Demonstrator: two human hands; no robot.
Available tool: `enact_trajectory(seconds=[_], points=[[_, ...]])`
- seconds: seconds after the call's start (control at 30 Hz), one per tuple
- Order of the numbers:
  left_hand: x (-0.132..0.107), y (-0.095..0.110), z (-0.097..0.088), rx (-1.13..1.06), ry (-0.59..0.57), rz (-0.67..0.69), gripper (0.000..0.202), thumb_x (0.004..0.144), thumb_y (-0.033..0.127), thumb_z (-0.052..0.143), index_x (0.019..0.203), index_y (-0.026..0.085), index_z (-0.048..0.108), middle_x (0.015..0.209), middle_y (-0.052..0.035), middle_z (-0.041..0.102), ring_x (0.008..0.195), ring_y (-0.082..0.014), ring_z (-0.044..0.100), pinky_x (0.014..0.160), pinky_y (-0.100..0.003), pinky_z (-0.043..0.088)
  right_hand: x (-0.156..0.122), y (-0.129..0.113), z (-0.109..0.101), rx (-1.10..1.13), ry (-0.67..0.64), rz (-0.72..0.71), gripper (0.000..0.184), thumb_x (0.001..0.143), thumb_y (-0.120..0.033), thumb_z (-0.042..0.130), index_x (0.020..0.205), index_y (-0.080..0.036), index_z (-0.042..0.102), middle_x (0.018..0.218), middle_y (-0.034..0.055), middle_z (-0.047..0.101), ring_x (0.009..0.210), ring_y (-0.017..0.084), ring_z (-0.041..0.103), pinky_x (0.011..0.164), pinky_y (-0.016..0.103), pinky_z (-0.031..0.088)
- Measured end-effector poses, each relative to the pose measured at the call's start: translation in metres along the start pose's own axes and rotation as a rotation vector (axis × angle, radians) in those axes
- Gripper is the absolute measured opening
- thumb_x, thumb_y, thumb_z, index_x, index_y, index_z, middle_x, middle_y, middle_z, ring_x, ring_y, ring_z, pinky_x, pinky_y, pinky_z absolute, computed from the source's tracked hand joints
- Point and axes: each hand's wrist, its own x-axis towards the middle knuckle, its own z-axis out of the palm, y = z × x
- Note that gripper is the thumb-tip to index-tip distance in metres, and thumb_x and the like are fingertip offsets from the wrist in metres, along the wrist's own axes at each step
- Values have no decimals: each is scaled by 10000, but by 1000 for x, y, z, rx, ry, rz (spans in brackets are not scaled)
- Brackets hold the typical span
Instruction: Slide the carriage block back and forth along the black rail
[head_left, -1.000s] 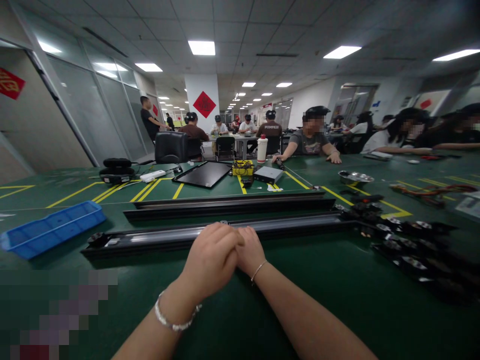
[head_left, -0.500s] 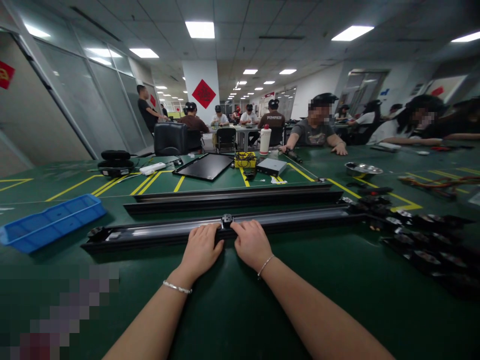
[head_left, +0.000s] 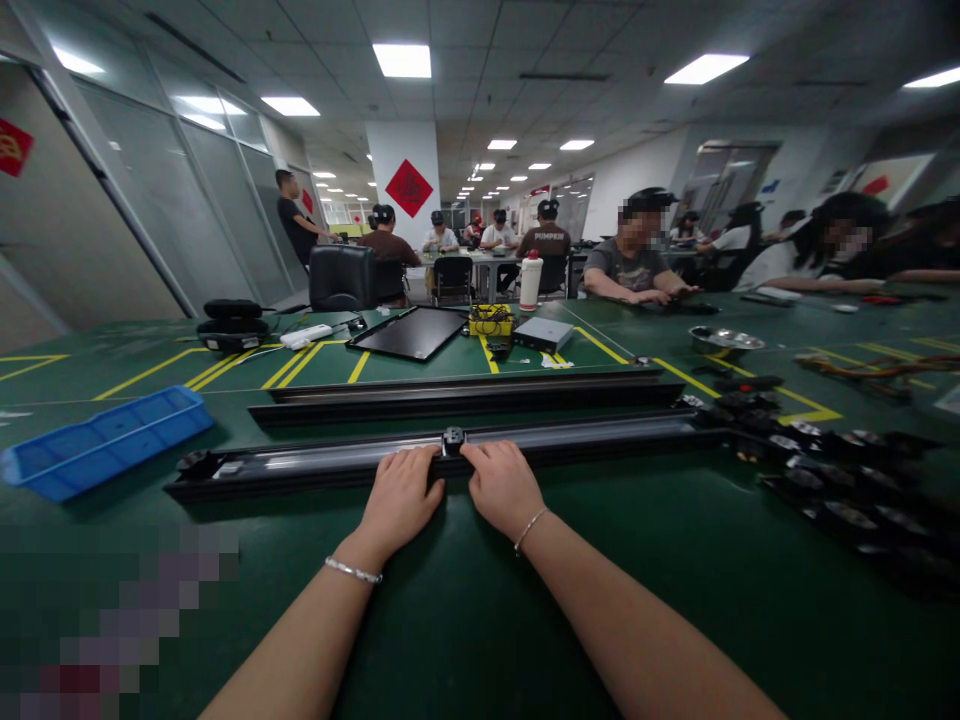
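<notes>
A long black rail (head_left: pixel 300 470) with a shiny inner face lies across the green table in front of me. Near its middle sits a small black block-like part (head_left: pixel 454 440). My left hand (head_left: pixel 403 500) is closed over the rail's near wall just left of that part, fingertips inside the channel and thumb on the front. From the other side, my right hand (head_left: pixel 506 487) is bent over the same wall, its index fingertip against or very close to the small part. Another black fitting (head_left: pixel 196 465) sits at the rail's left end. My fingers partly hide the near wall.
Two more black rails (head_left: pixel 465 400) lie just beyond. A blue divided tray (head_left: pixel 109 440) stands left; a pile of black parts (head_left: pixel 847 480) and a steel bowl (head_left: pixel 726 341) are on the right. Farther back are a flat black panel (head_left: pixel 409 332), a bottle (head_left: pixel 530 280) and a seated person (head_left: pixel 634 255).
My hands and the rail have hardly moved. Across the table, the seated person has drawn both hands together over a dark object.
</notes>
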Motion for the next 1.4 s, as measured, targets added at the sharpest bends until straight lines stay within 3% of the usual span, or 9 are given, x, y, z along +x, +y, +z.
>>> enact_trajectory(seconds=[0.37,0.63,0.87,1.1,1.4], points=[[0,1,1,3,2,-11,390,785,287,431,1165,202,455,1125,-60,589,1046,-216,501,914,-385,328,1,1,-2,-13,-20,12,352,754,-144,420,1072,-210,556,920,64,591,890,189,469,851,308,295],[1,2,0,20,-10,-19,377,778,290,440,1146,214,472,1090,-53,602,1027,-218,506,906,-389,328,-1,0,-3,-38,-25,48,362,766,-174,416,1098,-254,537,958,48,601,922,190,468,944,361,210],[2,3,-2,24,-29,-29,363,773,288,448,1128,225,488,1064,-46,607,1011,-216,510,887,-383,336,1,1,-4,-42,-37,49,343,765,-168,411,1066,-246,556,916,54,601,888,187,470,868,320,271],[2,4,-2,20,-21,-35,365,772,283,448,1131,239,489,1072,-42,603,1015,-215,505,897,-386,330,1,2,-2,-33,-27,46,347,757,-157,424,1068,-235,556,904,53,596,893,184,474,934,338,231],[2,4,-1,3,-32,-39,380,770,281,447,1145,227,477,1087,-45,595,1029,-221,494,913,-391,319,1,3,-1,-6,-12,51,342,754,-145,425,1054,-237,561,878,48,588,870,183,481,911,331,257]])
